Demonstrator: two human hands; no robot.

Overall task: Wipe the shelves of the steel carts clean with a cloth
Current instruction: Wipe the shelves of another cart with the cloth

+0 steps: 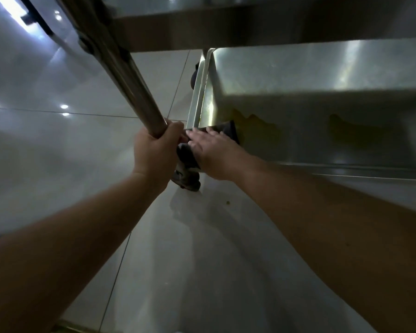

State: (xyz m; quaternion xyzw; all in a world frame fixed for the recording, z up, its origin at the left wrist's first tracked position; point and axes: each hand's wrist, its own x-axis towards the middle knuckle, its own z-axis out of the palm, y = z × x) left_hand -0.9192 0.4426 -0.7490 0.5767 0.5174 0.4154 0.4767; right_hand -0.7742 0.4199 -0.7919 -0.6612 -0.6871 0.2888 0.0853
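Observation:
I look down through a steel cart. My left hand (pixel 155 155) grips the cart's upright steel post (pixel 130 75) near its lower end. My right hand (pixel 211 152) lies with straight fingers on a dark cloth (pixel 228 131), pressing it onto the near left corner of the bottom shelf (pixel 322 145). Part of the cloth hangs over the shelf's corner below my palm. Yellowish smears mark the shelf just right of the cloth and further right. A higher shelf (pixel 298 70) overhangs the bottom one.
Glossy pale floor tiles (pixel 58 140) surround the cart and reflect ceiling lights. A dark caster (pixel 194 78) shows beyond the bottom shelf's far left corner. Another caster (pixel 187 181) sits under the near corner. A small crumb (pixel 228 202) lies on the floor.

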